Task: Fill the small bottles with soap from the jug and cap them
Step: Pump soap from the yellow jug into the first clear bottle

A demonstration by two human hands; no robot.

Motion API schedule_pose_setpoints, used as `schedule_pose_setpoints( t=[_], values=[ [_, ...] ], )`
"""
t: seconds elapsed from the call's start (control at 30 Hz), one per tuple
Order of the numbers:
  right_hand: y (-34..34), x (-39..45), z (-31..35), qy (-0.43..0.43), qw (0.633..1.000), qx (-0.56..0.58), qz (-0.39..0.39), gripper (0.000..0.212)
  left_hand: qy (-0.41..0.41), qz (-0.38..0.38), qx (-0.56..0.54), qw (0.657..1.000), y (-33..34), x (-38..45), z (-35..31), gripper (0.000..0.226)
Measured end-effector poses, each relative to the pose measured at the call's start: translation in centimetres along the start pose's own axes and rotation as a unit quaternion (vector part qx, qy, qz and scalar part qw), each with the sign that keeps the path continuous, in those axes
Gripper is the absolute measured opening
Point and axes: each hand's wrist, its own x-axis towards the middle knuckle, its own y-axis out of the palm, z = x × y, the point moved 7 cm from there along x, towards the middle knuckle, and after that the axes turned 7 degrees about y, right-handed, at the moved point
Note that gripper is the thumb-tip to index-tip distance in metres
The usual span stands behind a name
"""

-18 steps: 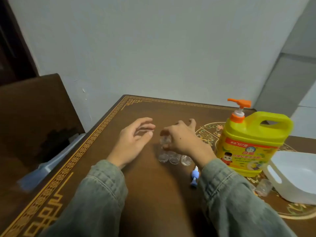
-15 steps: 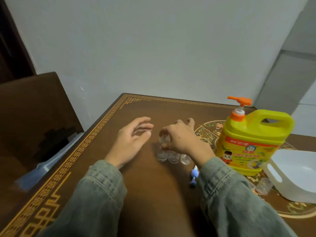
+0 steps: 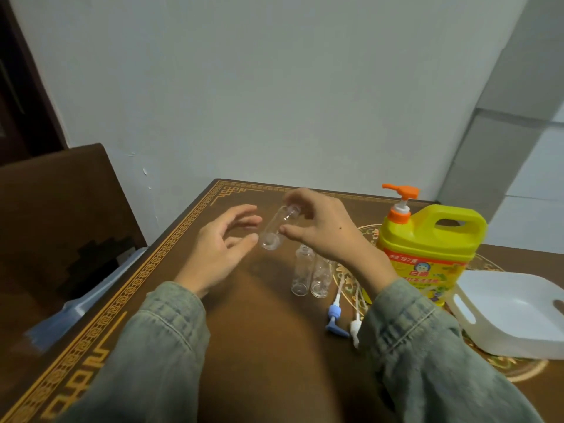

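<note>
Our R hand (image 3: pixel 323 230) lifts a tilted bottle (image 3: pixel 276 228), fingers pinching it; L hand (image 3: pixel 219 254) hovers beside, fingers spread wide, empty.

- It looked like a room in a home: a dark brown wooden table (image 3: pixel 262 346) with a gold fret border stood against a plain pale painted wall (image 3: pixel 274 87).
- A yellow plastic dish-soap jug with an orange pump (image 3: pixel 427 248) and a white plastic basin (image 3: pixel 503 315) sat on it.

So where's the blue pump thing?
The blue pump lies flat on the table, just nearer the person than the two standing bottles, beside a white pump.
</note>
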Motion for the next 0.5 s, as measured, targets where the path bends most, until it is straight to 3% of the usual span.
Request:
schedule_pose_setpoints(
  t=[0.23,0.5],
  values=[
    [-6.0,-4.2,1.4,0.027,0.996,0.084,-0.033,0.045,0.055,0.055,0.012,0.997,3.4,0.6,-6.5,0.045],
    [-11.2,-9.1,-0.8,0.066,0.988,0.108,-0.084,0.043,0.052,0.115,-0.055,0.991,9.4,0.4,-10.4,0.042]
  ],
)
